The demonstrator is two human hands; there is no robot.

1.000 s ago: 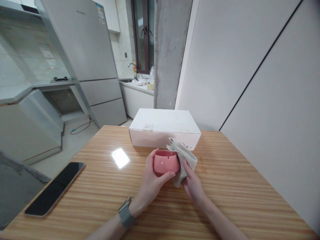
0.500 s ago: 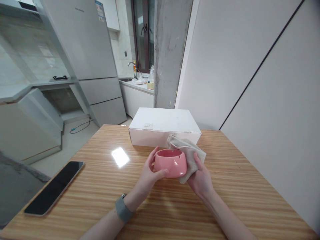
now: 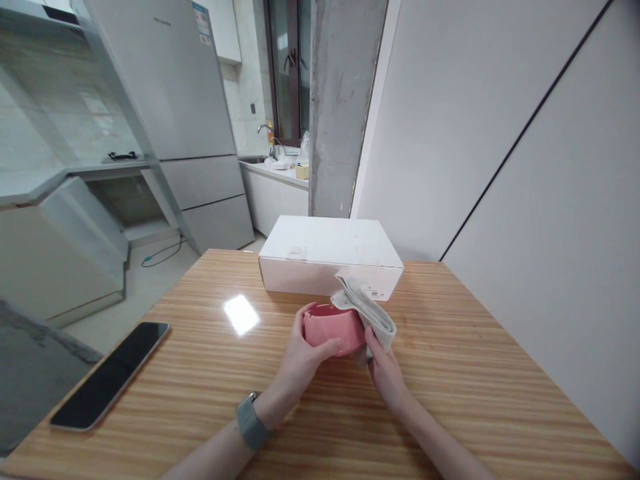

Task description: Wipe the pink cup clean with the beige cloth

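A glossy pink ashtray-like bowl (image 3: 333, 331), with small notches in its rim, is held above the table. My left hand (image 3: 303, 347) grips it from the left, thumb across the front and fingers round the far side. Folded in my right hand (image 3: 384, 370) is a light grey cloth (image 3: 373, 313). The cloth lies against the bowl's right side and over part of its rim, hiding that end. My right fingers are closed on the cloth's lower part.
A white box (image 3: 330, 250) stands behind the bowl on the wood-grain table (image 3: 480, 393). A dark-screened phone (image 3: 110, 377) lies at the table's left edge. Beyond are a fridge (image 3: 170, 80), a sink counter (image 3: 280, 173) and a white wall (image 3: 500, 100) on the right.
My right hand has moved left and turned, bringing the cloth over the bowl's right rim. The bowl has tilted and shifted slightly left. A printed label on the box now shows.
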